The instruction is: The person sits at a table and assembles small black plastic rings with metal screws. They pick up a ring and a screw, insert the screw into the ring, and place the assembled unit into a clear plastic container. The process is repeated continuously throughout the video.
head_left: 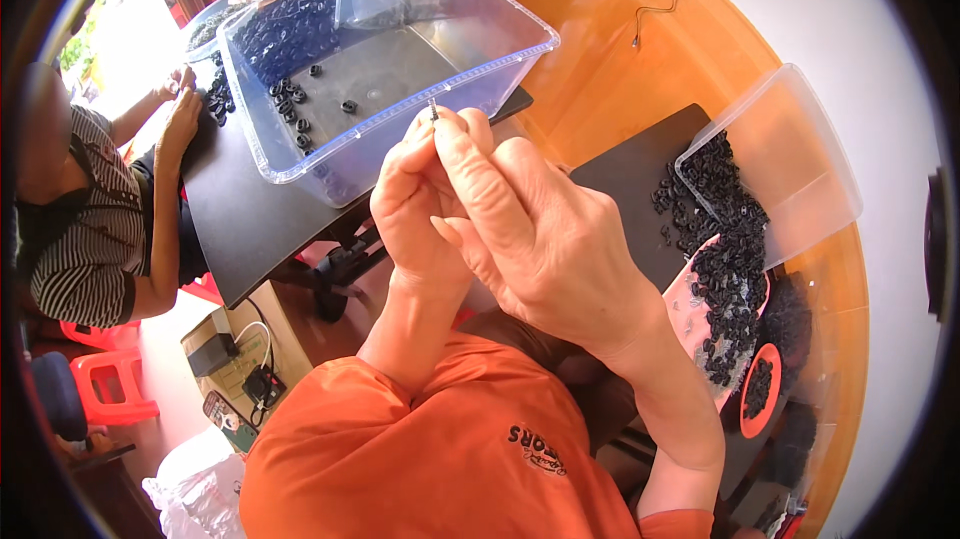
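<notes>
Close together in front of my chest, my two hands meet at the fingertips. Between them a tiny ridged metal piece that looks like a coil spring sticks up, its lower end hidden by the fingers. My left hand is closed, its fingers curled and pinching at the spring. From the right, my right hand is closed too, its index finger pressing against the spring and its thumb lower down. Behind the hands stands a clear plastic bin with several small black round parts in it.
On the dark table at left, a co-worker's hands are busy beside more black parts. To the right, a tipped clear tub spills black parts onto a pink tray. An orange bowl holds more. Red stools stand lower left.
</notes>
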The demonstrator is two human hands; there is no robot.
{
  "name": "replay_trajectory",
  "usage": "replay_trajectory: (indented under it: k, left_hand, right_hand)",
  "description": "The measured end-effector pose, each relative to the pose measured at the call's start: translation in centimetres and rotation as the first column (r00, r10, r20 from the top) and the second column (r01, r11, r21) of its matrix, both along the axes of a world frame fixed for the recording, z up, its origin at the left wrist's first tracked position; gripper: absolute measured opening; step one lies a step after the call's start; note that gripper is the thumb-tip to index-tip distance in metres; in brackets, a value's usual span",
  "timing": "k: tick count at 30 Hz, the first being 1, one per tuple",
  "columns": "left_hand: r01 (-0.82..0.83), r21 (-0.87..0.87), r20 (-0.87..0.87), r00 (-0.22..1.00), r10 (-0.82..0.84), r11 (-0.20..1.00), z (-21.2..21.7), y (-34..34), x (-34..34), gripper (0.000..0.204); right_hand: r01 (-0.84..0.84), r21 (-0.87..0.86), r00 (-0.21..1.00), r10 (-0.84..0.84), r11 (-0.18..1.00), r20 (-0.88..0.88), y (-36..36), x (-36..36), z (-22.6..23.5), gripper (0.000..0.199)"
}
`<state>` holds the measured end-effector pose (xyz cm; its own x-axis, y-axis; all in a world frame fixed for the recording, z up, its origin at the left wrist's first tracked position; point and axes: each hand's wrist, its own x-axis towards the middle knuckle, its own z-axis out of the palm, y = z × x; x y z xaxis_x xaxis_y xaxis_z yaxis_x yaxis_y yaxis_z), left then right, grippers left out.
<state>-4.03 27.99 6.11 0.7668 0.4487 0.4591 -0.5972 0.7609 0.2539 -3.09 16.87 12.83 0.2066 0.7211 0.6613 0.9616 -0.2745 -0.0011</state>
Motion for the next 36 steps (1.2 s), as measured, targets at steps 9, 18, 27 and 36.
replay_trajectory:
  k: [9, 18, 27, 36]
  left_hand:
    - [0.039, -0.043, -0.156, 0.987, -0.045, 0.998, 1.2, -0.7, 0.4, 0.021]
    - [0.242, 0.112, -0.02, 0.97, -0.241, 0.964, 0.6, -1.7, 2.2, 0.025]
    - [0.401, 0.236, -0.069, 0.915, -0.396, 0.885, -1.7, -3.5, 3.1, 0.027]
    - [0.466, 0.159, -0.175, 0.881, -0.439, 0.871, -1.9, -7.0, 3.9, 0.024]
  right_hand:
    - [0.01, 0.048, 1.0, -0.01, 0.999, -0.015, -1.0, 0.8, -0.9, 0.057]
    - [-0.131, 0.141, 0.985, 0.144, 0.981, -0.09, -4.4, -0.7, -3.2, 0.043]
    - [0.042, 0.214, 0.994, -0.019, 0.976, -0.106, -7.9, -2.2, -6.6, 0.02]
    - [0.218, 0.225, 0.888, -0.098, 0.95, -0.449, -15.2, -3.8, -6.3, 0.033]
